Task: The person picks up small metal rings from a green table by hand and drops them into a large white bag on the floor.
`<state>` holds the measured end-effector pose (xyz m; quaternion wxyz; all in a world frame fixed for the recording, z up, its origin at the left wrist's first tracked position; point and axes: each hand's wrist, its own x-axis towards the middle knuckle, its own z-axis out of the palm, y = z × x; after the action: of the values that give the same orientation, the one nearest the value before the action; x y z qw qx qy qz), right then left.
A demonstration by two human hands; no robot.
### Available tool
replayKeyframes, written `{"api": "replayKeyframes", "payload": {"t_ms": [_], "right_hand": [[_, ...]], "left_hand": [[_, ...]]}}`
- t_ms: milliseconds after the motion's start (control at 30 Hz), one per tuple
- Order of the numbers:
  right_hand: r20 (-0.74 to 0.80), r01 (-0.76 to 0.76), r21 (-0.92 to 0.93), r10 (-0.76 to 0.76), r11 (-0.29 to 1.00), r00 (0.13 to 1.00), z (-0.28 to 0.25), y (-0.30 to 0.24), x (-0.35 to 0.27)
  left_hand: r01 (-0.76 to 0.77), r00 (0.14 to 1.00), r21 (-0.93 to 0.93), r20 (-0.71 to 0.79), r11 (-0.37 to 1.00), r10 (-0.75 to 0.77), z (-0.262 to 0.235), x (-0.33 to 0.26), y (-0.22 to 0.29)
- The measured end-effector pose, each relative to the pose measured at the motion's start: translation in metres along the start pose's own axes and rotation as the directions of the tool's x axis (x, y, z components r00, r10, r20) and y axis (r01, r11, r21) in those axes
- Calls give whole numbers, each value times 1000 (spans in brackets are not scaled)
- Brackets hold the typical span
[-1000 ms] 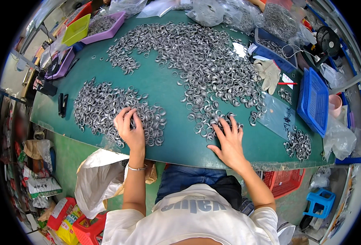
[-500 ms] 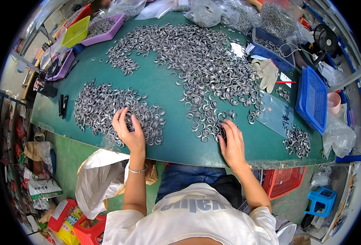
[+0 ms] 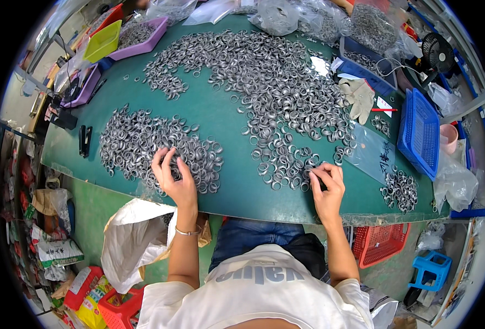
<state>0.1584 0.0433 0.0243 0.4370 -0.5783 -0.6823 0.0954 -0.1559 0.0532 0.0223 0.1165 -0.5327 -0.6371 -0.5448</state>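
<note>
Many small grey metal rings lie in loose heaps on a green tabletop [image 3: 237, 200]. My left hand [image 3: 175, 178] rests over the near right part of the left ring heap [image 3: 138, 140], fingers apart, thumb out to the side. My right hand [image 3: 328, 189] is at the near right edge of the large ring heap [image 3: 275, 71], where it thins out toward me. Its thumb and fingertips are drawn together in a pinch beside the outer rings; whatever lies between them is too small to make out.
A smaller ring pile [image 3: 400, 191] lies at the right, near a clear plastic bag [image 3: 368, 151]. Beyond are a work glove [image 3: 357, 98], blue baskets [image 3: 419, 131], and a small fan [image 3: 437, 52]. A black stapler-like tool [image 3: 85, 141] lies at left; a white sack [image 3: 133, 247] hangs below the edge.
My right hand has shifted right and slightly toward me, its fingers drawing from spread into a pinch. My left hand stays over its heap, with only a slight finger shift.
</note>
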Motion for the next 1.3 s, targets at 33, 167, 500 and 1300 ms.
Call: {"api": "replayKeyframes", "payload": {"t_ms": [33,167,500,1300], "right_hand": [[-10,-57,64,57,996,998,0,1,-3],[116,-363,543,361,757,925,-3,3,-19],[333,-242,452,89,859,939,-7,-52,-31],[159,-350,251,318,903,935,-10,-46,-20]], "left_hand": [[0,1000,0,-8,1000,0,0,-1,2],[37,997,-157,71,987,-26,-6,-7,31],[895,316,-286,948,342,-32,6,-82,107],[990,140,-140,984,14,-109,6,-85,111]]}}
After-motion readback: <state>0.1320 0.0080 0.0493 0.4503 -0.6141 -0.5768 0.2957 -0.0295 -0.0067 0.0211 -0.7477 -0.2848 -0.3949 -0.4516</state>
